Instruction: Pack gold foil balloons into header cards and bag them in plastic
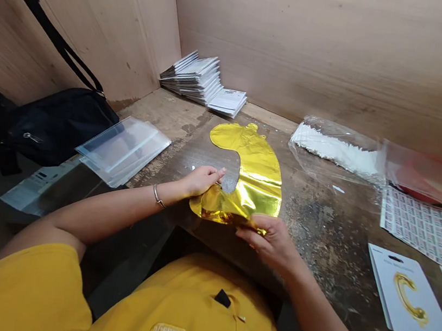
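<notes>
A flat gold foil balloon [263, 174], curved like a letter C, lies on the wooden table near its front edge. My left hand [203, 180] grips its lower left end, thumb on top and fingers partly hidden by the foil. With my right hand [270, 241] I pinch the balloon's lower right edge, where the foil is crumpled. The far end of the balloon rests on the tabletop, with small tabs along its top edge.
Clear plastic sleeves [124, 149] lie at the left beside a black bag [60, 124]. Stacked white cards [200, 80] stand against the back wall. At the right are a bag of white sticks [334, 148], sticker sheets [428, 225] and a card picturing a gold C [411, 299].
</notes>
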Motion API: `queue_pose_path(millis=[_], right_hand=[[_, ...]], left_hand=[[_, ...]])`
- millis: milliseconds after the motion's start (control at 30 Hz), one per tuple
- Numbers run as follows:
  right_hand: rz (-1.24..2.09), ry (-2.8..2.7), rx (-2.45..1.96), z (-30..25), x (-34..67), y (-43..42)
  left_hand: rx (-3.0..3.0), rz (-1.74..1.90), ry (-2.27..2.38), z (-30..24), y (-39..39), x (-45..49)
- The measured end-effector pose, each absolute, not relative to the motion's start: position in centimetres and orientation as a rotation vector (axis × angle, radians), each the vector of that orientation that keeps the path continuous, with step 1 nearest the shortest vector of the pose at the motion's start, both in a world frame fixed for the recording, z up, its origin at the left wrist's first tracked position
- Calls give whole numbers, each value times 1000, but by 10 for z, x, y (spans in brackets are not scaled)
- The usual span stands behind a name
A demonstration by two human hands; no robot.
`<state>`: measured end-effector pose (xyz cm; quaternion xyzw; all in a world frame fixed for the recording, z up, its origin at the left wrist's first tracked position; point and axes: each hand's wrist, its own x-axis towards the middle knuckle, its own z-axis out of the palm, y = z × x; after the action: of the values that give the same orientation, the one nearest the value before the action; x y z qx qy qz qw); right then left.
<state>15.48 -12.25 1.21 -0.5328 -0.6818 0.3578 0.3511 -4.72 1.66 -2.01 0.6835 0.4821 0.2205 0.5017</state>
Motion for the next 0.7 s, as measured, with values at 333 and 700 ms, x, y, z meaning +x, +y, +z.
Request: queue_pose_path(millis=[333,700], right_hand=[[689,-1032,-1494,35,193,-104],[408,-1263,-1650,45,193,-115]], left_hand=[[1849,291,983,-3,9,-60],[1910,187,1045,-8,17,-62]])
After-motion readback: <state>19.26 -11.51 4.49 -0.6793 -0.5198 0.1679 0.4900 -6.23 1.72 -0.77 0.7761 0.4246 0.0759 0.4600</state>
